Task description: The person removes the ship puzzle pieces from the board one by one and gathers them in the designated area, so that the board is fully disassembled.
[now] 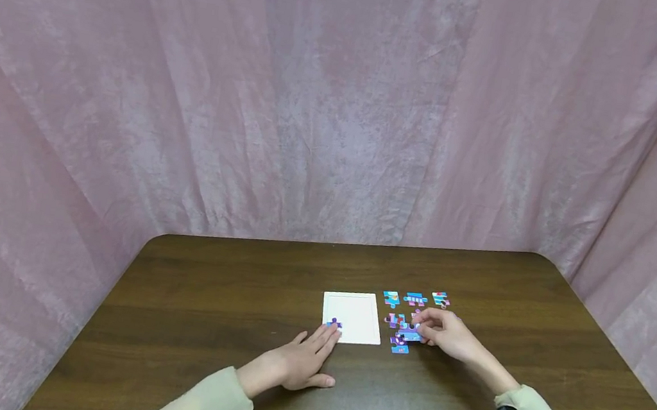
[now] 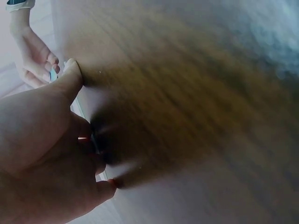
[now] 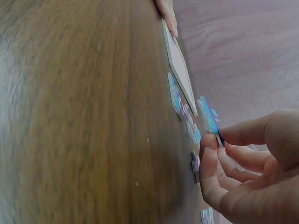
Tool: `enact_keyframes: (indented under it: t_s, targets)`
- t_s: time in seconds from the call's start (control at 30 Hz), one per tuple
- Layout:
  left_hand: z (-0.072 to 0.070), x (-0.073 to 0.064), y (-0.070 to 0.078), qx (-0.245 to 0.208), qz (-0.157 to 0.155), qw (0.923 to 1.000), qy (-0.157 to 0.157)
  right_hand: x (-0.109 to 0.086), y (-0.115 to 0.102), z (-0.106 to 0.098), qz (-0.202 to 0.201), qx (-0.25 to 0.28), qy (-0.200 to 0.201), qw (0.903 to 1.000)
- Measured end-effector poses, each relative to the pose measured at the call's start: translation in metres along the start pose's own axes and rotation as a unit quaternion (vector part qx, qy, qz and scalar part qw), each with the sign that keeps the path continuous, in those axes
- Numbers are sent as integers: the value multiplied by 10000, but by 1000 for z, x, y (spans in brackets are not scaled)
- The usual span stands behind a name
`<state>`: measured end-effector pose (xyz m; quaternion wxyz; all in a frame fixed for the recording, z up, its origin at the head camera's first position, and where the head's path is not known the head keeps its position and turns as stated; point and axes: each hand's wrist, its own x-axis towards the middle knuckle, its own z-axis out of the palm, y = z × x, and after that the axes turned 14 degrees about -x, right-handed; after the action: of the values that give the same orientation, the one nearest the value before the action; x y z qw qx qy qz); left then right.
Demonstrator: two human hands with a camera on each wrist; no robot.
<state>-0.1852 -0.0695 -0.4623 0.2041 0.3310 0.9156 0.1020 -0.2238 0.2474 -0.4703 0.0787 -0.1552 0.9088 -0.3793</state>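
Observation:
Between thumb and fingers, my right hand pinches a blue-and-purple jigsaw piece, lifted above the table in the right wrist view. My left hand lies with its fingers extended, fingertips on the lower left corner of a white square puzzle tray. One purple-and-blue piece sits inside that tray at its lower left, right at those fingertips. In the left wrist view the left hand hides most of the tray.
Several loose jigsaw pieces lie right of the tray, among them a blue-and-orange one, a striped one and one at the far right. All rest on a brown wooden table. A pink curtain hangs behind its far edge.

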Motion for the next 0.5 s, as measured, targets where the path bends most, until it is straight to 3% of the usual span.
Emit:
enact_keyframes:
  t_s: [0.5]
  targets:
    - [1, -1, -1, -54, 12, 10000, 28, -12, 12, -20, 15, -70, -402, 9992]
